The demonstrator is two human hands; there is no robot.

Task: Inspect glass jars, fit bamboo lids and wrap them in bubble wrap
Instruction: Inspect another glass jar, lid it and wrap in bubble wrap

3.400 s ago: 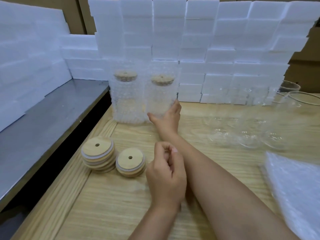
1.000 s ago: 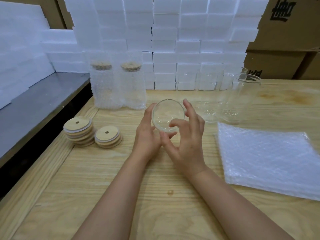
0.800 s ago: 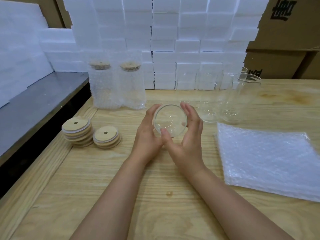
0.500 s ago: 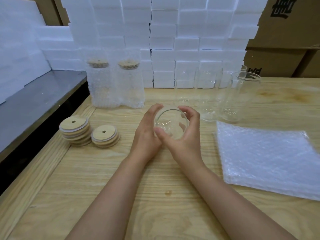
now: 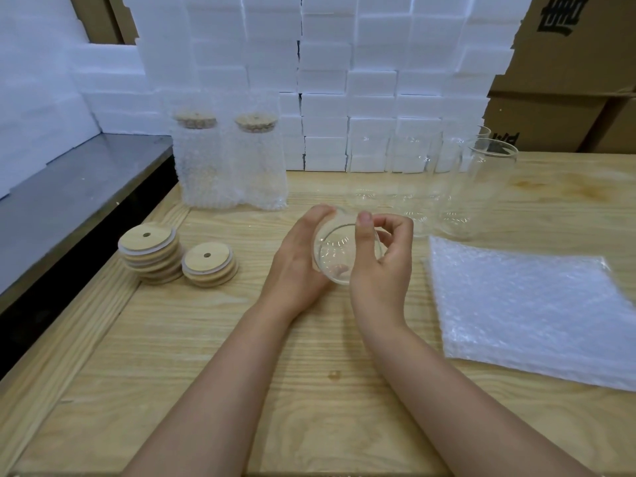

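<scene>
Roughly early on, we'd say: two wrapped jars point(image 5: 199, 173) stand lidded and done at 11 o'clock from the hands, side by side at the back of the table point(image 5: 241, 373), in front of the foam blocks point(image 5: 344, 80). The one in work is a glass jar point(image 5: 339, 259), mid-table, lifted off the wood and tipped so its open mouth faces us; no lid on it, no wrap round it. The left hand point(image 5: 296, 263) cups it from 9 o'clock, fingers curled close together round the wall, tips reaching over the top. The right hand point(image 5: 382, 273) grips from 3 o'clock, thumb point(image 5: 363, 235) laid across the rim, the other fingers bent round the far side, not spread. We read this as the inspect step for jar three. Left for it: pick a lid, seat it, wrap. The lids point(image 5: 210, 265) wait in two stacks at 9 o'clock, the left stack taller, neither hand on them. The bubble wrap point(image 5: 530, 304) lies as a flat pile at 4 o'clock, near the right hand but not touching. The bare jars point(image 5: 481, 187) stand upright in a cluster at 1 o'clock; clear glass on white makes the count unsure, we make out at least four. So most of the batch is ahead, each jar needing all three steps.
</scene>
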